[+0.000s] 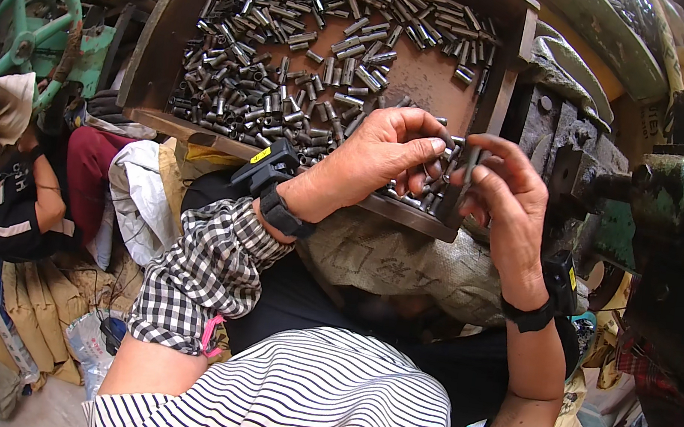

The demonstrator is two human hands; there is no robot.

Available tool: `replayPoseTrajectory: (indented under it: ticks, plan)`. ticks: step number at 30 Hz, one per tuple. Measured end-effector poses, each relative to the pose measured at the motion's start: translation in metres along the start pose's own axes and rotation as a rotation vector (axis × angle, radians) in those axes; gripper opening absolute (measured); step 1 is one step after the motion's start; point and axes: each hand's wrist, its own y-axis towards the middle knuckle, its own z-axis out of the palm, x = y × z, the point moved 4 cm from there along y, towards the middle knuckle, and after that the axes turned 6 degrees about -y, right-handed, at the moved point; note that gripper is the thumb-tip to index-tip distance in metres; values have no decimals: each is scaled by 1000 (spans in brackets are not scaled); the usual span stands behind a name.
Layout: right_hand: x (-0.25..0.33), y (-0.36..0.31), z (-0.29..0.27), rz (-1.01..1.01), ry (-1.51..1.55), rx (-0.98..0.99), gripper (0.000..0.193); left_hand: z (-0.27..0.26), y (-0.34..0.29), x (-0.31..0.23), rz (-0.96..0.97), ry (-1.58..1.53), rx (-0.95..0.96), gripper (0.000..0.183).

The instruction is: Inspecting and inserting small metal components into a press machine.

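Note:
A shallow wooden tray in front of me holds a great many short metal tubes, loosely heaped. Over its near right corner, my left hand is closed with thumb and fingers curled together; whatever they hold is hidden. My right hand is just beyond the tray's right wall, pinching one small metal tube upright between thumb and fingers. The two hands are close together but apart. More tubes show beneath the left fingers.
A dark, greasy machine stands close by my right hand. A woven sack hangs below the tray's near edge. Far left, another person sits near a green handwheel. Cardboard and bags lie at lower left.

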Motion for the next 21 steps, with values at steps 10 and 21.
replayPoseTrajectory:
  ticks: [10,21]
  plan:
    - [-18,3,-3,6,212,-108,14,4,-1,-2,16,72,-6,20]
    - [-28,-2,2,135,404,-88,10,9,-4,-7,353,512,-104,21]
